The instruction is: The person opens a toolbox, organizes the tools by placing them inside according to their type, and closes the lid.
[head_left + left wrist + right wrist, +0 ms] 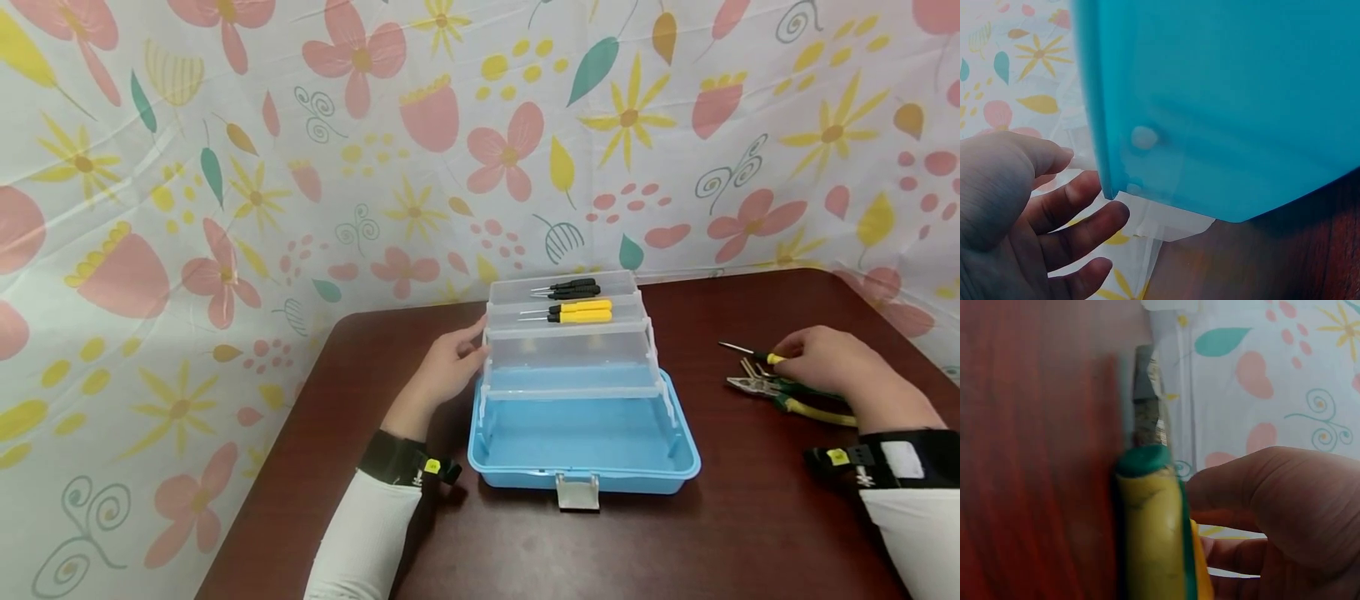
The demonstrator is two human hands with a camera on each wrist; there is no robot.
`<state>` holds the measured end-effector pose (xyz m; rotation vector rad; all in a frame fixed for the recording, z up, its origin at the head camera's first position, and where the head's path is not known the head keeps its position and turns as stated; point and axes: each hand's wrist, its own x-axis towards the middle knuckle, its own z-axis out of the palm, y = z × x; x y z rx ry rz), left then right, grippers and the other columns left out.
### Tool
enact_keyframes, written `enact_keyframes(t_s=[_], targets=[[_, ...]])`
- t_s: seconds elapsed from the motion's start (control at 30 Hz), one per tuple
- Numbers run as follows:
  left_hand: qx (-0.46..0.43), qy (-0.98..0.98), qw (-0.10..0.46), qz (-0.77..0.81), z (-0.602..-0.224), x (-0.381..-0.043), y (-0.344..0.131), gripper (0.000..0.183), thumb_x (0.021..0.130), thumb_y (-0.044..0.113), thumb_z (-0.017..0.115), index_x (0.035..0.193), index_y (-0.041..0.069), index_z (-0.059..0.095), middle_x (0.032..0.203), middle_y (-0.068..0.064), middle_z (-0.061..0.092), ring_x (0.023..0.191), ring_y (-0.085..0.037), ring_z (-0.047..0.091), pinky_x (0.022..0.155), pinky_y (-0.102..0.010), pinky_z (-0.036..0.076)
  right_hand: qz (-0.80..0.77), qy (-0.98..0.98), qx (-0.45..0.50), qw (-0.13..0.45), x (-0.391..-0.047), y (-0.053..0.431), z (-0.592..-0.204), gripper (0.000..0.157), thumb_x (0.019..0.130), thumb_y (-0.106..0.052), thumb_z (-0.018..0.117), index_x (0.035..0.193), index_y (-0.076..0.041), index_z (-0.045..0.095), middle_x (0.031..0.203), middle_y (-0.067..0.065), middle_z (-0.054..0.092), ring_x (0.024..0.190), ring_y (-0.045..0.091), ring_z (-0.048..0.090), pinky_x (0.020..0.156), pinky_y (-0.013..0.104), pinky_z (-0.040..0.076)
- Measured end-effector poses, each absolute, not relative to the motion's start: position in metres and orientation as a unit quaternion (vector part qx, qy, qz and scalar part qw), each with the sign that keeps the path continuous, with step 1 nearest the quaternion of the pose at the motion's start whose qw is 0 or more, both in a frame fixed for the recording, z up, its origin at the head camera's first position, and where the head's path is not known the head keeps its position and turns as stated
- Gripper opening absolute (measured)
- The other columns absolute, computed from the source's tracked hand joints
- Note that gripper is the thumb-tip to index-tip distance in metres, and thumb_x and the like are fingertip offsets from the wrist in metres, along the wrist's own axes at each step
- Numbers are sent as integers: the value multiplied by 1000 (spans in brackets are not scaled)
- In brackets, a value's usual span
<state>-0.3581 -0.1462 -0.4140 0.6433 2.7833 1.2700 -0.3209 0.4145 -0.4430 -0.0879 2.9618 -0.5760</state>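
A light-blue toolbox [585,479] stands with its lid up and its clear tiered trays [570,346] raised. My left hand [448,367] is at the left side of these trays, thumb and fingers apart, fingertips right at the edge. In the left wrist view its fingers spread loosely beside the blue wall [1222,112]. To the right of the box, my right hand [825,358] pinches a screwdriver [772,358] by its yellow handle, shaft pointing left. Just beneath lie pliers [750,385] with green and yellow handles [1154,537], partly hidden by this hand.
On the upper trays lie two yellow-handled screwdrivers [585,317] and some black-handled ones [573,293]. The box's front latch [577,492] hangs down. A brown wooden table [615,550] carries everything, with a flowered cloth [450,208] behind and to the left.
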Motion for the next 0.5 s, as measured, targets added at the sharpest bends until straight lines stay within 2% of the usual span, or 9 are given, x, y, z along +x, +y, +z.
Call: enact_keyframes(t_s=[0.13,0.5], targets=[[204,891,8,405,-414,-358,-146,57,105,30,59,158,29,41,77,-10,67,66,-22,59,60,-34,52,-183,981,-23,57,-323,410,-448,39,92,-25,66,115,7,70,110,33,68,87,38,65,72,54,52],[208,889,7,409,-415,-358,-146,56,105,30,58,159,29,41,81,-17,69,68,-23,60,61,-35,51,-179,983,-21,44,-324,408,-448,31,89,-20,64,106,5,71,99,27,70,79,34,62,67,50,50]])
